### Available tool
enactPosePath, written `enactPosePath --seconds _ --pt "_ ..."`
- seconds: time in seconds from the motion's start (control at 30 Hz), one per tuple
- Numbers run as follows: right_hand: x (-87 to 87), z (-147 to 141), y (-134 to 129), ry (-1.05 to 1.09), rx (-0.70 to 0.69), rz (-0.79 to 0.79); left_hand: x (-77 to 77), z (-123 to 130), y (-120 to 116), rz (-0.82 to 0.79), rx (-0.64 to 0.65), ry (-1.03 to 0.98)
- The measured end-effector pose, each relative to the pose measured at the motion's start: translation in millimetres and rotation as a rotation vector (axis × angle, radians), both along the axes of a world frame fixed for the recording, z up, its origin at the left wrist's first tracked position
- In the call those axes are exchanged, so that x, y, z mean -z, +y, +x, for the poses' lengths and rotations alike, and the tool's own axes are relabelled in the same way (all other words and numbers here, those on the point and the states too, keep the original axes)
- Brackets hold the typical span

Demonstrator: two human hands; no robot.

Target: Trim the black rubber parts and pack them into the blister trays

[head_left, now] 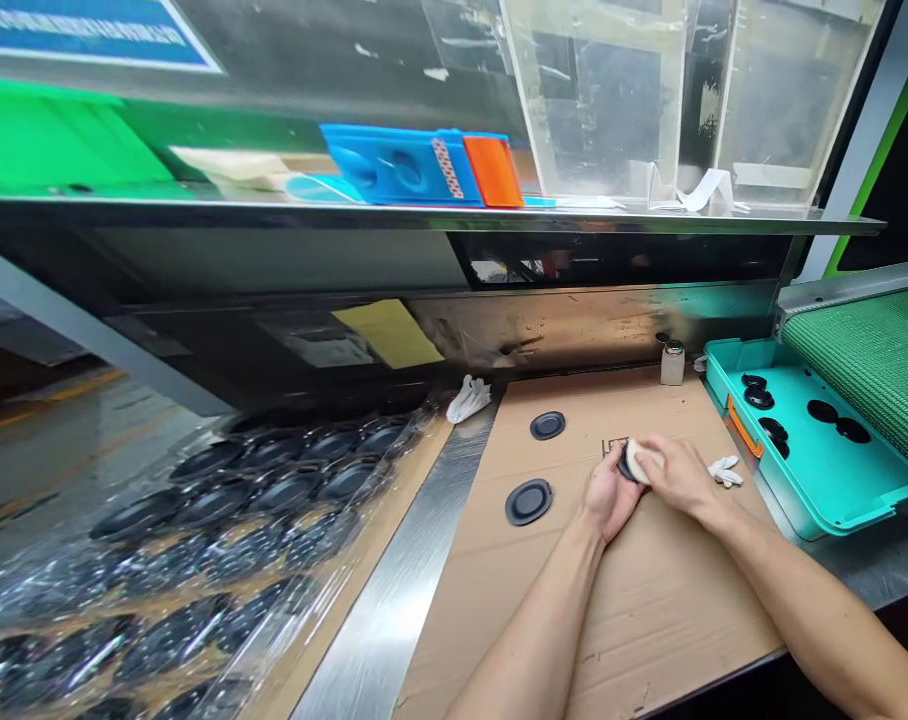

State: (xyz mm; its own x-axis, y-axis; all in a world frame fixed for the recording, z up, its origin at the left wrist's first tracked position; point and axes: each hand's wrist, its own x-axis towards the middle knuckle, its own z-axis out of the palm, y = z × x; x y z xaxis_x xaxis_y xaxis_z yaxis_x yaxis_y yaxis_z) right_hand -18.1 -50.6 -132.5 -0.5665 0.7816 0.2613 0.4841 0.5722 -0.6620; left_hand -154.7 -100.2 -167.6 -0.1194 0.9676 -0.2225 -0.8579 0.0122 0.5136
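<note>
Above the cardboard sheet (pixel 664 610), my left hand (pixel 608 500) is closed round a black oval disc (pixel 625 463). With its fingers closed, my right hand (pixel 679 472) presses a cream-white pad (pixel 643 460) against that disc; whether it is cloth or sponge I cannot tell. Two more dark discs lie flat on the cardboard to the left, a farther one (pixel 548 426) and a nearer one (pixel 529 502). A crumpled white cloth (pixel 725 472) rests just right of my right hand.
At right stands a turquoise tray (pixel 821 495) with several black parts, beside a green conveyor belt (pixel 866 350). A small bottle (pixel 672 363) stands at the back. Plastic-covered black parts (pixel 221 500) fill the left. A metal shelf edge (pixel 394 217) overhangs the back.
</note>
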Motion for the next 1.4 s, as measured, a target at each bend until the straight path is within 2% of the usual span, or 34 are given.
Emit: enactPosePath --seconds 0.1,0.23,0.37,0.43,0.53,0.63,0.77,0.83,0.97,1.07,1.17,1.33,1.4 --pt "0.2 -3 0 -0.017 -0.144 -0.06 0.3 -1 -2 0.013 0.008 -0.001" --pt "-0.4 2 6 0.055 -0.022 -0.114 1.1 1 -1 0.014 -0.008 0.019" --pt "3.2 -3 4 0.069 -0.093 -0.181 0.8 4 1 0.009 0.008 0.021" --pt "4.9 -7 3 0.1 -0.073 -0.191 -0.2 4 1 0.008 -0.004 0.026" --pt "4.9 -7 3 0.132 0.031 -0.173 -0.9 3 1 -0.004 -0.019 0.041" --pt "3.6 -4 1 0.059 0.091 -0.16 0.5 1 1 -0.013 -0.045 0.031" --pt "5.7 -4 -6 -0.037 0.035 -0.14 3.6 1 2 -0.039 -0.062 0.008" --pt "7.0 -9 -9 -0.057 0.038 -0.067 4.4 1 2 -0.031 -0.059 0.006" --pt "5.7 -21 -14 -0.279 0.238 0.125 3.7 3 2 -0.026 -0.086 -0.015" --pt "3.3 -28 -17 -0.397 0.207 0.158 1.6 5 1 -0.023 -0.061 -0.054" --pt "2.7 -30 -17 -0.446 0.275 0.156 -0.1 5 1 -0.024 -0.078 -0.06" --pt "2.0 -30 -16 -0.462 0.212 0.189 -0.1 4 1 -0.026 -0.061 -0.06" --pt "0.5 -31 -18 -0.465 0.263 0.14 -0.1 5 1 -0.024 -0.071 -0.047"
